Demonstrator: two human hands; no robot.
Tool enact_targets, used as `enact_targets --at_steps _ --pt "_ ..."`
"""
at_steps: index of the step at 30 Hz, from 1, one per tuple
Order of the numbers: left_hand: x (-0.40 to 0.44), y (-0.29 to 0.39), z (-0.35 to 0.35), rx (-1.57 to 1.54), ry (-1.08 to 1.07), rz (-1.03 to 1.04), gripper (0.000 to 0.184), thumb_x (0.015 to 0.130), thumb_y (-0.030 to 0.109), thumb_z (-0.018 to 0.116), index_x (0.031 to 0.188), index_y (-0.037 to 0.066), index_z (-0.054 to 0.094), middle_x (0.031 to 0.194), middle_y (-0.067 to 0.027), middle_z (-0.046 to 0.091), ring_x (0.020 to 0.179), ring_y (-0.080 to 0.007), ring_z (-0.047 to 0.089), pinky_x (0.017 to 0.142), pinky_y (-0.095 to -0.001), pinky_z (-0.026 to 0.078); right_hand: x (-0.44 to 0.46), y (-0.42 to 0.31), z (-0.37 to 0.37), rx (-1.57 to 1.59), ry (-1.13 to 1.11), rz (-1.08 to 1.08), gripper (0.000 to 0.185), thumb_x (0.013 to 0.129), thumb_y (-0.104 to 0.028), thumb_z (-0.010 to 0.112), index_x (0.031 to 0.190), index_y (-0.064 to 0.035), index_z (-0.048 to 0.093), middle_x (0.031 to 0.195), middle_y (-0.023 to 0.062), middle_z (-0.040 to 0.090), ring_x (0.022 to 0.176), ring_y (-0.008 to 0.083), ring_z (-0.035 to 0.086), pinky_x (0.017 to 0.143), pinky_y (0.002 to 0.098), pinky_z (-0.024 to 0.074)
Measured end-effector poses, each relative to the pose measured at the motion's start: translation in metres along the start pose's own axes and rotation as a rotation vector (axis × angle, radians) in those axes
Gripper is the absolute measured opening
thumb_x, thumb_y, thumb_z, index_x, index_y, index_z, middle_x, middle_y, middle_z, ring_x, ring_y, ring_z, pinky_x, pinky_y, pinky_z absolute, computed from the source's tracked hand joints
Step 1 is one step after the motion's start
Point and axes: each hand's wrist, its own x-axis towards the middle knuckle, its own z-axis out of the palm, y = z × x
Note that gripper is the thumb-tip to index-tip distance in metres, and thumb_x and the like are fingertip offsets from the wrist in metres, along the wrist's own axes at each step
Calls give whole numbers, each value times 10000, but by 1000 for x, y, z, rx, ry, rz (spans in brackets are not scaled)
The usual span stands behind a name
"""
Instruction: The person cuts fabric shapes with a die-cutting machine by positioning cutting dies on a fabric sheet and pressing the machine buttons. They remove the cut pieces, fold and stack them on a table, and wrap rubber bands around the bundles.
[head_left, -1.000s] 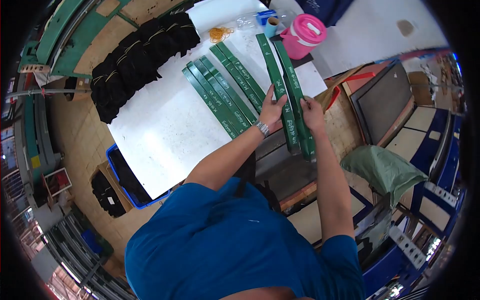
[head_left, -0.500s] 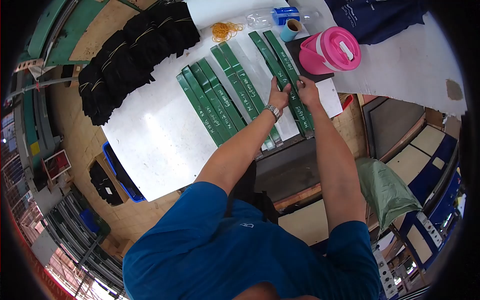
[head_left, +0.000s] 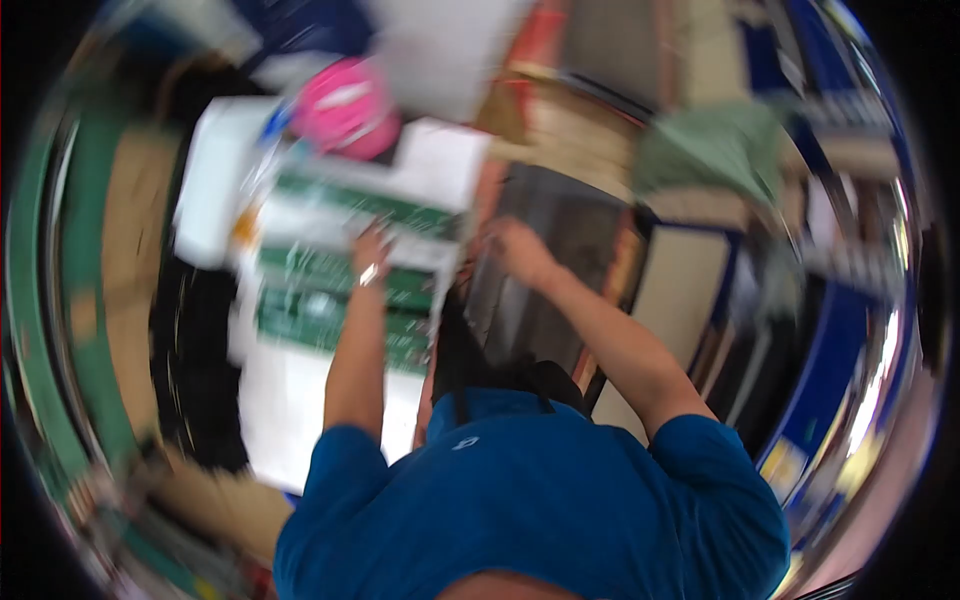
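Observation:
Motion smears the whole head view. My left hand (head_left: 372,248), with a metal watch (head_left: 369,274) on its wrist, is over the green strips with white writing. It lies between the upper strips (head_left: 425,217) and the middle strips (head_left: 300,264); I cannot tell whether it touches them. Lower strips (head_left: 285,318) lie nearer my body. My right hand (head_left: 518,248) is away from the strips, over a dark grey panel (head_left: 545,300) beside the table edge. Its fingers are too blurred to show whether anything is in them.
A pink jug (head_left: 345,110) stands on the white table (head_left: 290,410) beyond the strips. Orange rubber bands (head_left: 245,226) lie at the left. Black bundles (head_left: 195,360) run along the table's left side. A green bag (head_left: 710,155) is at the upper right.
The view has swung sharply, so the table now appears further left and turned. My right hand has left the green strips and moved right, over the dark panel. My left hand remains over the strips.

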Motion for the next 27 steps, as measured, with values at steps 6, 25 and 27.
enact_targets --at_steps 6,25,27 --pt "-32 112 114 -174 532 -328 756 948 91 603 1562 257 193 1428 -139 501 1189 -320 547 901 -487 518 -349 39 -100 75 622 560 267 929 -201 657 1134 -35 694 1116 191 684 1064 371 650 926 451 521" --pt "-20 248 859 958 -956 431 345 1002 275 647 1281 71 658 1119 -45 684 934 -145 644 754 -305 528 -1086 -76 289 990 2713 1896 309 1012 -285 622 1186 -33 661 1038 116 745 920 245 736 751 307 568" --pt "-6 238 901 985 -980 648 396 983 269 664 1279 7 654 1011 -96 725 844 -163 659 777 -307 538 -1106 -76 274 1416 2998 1049 481 1027 -273 606 1343 64 471 1243 247 661 1043 288 712 794 326 597"
